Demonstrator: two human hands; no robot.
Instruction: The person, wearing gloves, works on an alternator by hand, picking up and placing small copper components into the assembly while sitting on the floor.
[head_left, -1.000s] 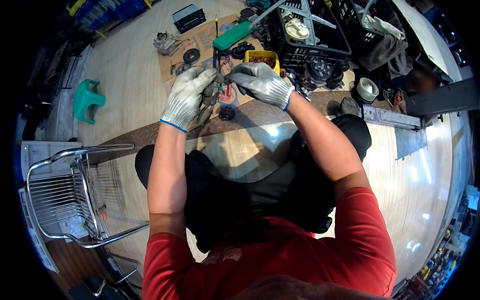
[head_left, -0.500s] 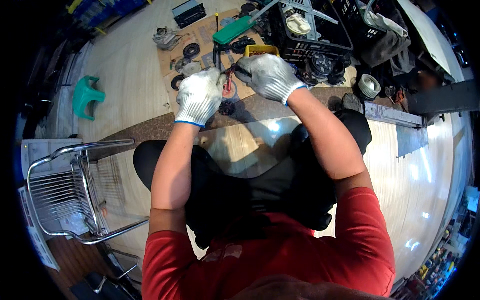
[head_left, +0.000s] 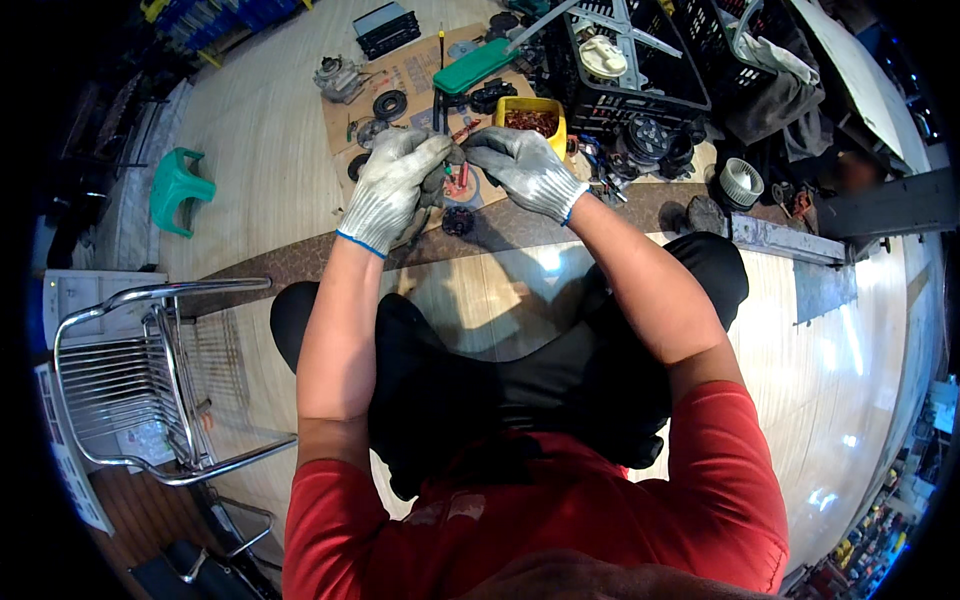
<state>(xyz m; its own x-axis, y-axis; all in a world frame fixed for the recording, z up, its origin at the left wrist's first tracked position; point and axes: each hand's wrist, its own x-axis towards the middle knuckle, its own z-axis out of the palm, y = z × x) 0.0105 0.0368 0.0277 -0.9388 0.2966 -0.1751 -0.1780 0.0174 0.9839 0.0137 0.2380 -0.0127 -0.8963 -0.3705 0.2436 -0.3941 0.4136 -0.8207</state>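
My left hand (head_left: 392, 188), in a white knitted glove with a blue cuff, is closed, its fingertips pinched around something small and dark. Opposite it, my right hand (head_left: 530, 172), gloved the same way, also has its fingertips pressed together, almost meeting the left ones. What sits between them is too small to name. Just below the fingertips, a red-handled tool (head_left: 461, 178) lies on the cardboard (head_left: 410, 72). A small dark round part (head_left: 458, 221) rests nearer to me. Beyond my right hand stands a yellow container (head_left: 556, 127) holding many small reddish-brown pieces.
Ring-shaped parts (head_left: 390, 104) and a metal housing (head_left: 340, 80) lie at the far left of the cardboard. A green-handled tool (head_left: 470, 66) lies behind. Black crates (head_left: 640, 105) stand to the right, near a white fan wheel (head_left: 740, 183). A green stool (head_left: 180, 192) is at left.
My right hand has drawn nearer to me, uncovering the yellow container's contents. The left hand has turned and its fingers have moved toward the right fingertips. The whole view has shifted slightly.
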